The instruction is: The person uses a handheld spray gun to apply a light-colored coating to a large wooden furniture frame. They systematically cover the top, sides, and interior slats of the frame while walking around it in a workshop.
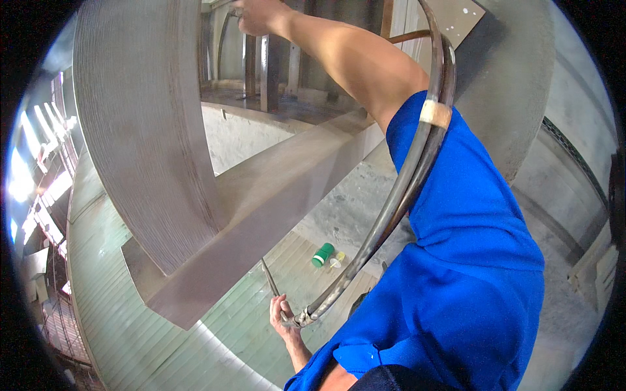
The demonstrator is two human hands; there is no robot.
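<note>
My left hand point(285, 319) is closed around a thin metal wand point(269, 277) with a narrow, tapering tip. A pair of bundled hoses point(391, 212) joins it by that hand, bound higher up with pale tape point(435, 114). They loop over my blue right sleeve. My right arm stretches up and away, and my right hand point(259, 16) is at the top edge with its fingers curled. What it grips there, if anything, is too hard to make out. Between my hands runs a grey-brown beam point(261, 215), meeting a broad wood-grained panel point(147, 130).
Below the beam lie a green cylindrical container point(323, 255) and small pale scraps point(336, 262) on the floor. Pale green ribbed sheeting point(124, 306) spreads at lower left. Upright metal posts point(268, 72) stand beyond the beam. A large grey surface point(508, 98) rises at right.
</note>
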